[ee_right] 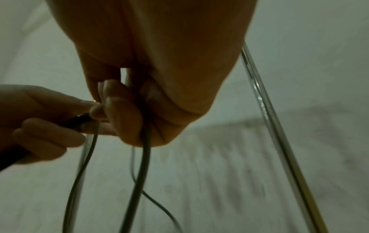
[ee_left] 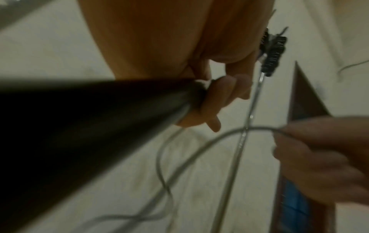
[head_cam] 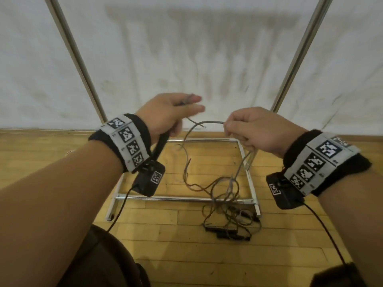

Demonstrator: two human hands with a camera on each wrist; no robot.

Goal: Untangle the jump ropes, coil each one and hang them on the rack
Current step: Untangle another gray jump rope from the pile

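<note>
While pinched: rope [head_cam: 209,122] arched between both hands' fingers [head_cam: 230,129].

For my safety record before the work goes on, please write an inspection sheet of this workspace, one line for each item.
Surface: wooden plank floor, in use as the work surface.
Job's things: grey rope arches between both hands; tangled ropes with black handles lie on the floor, across the rack base.
Clutter: nothing seen.
Grippers: left hand grips a black handle; right hand holds the rope, fingers curled round it.
Cables: black camera leads hang from both wrists.
Surroundings: stained white sheet behind two metal rack poles; nothing hangs on them in view.
</note>
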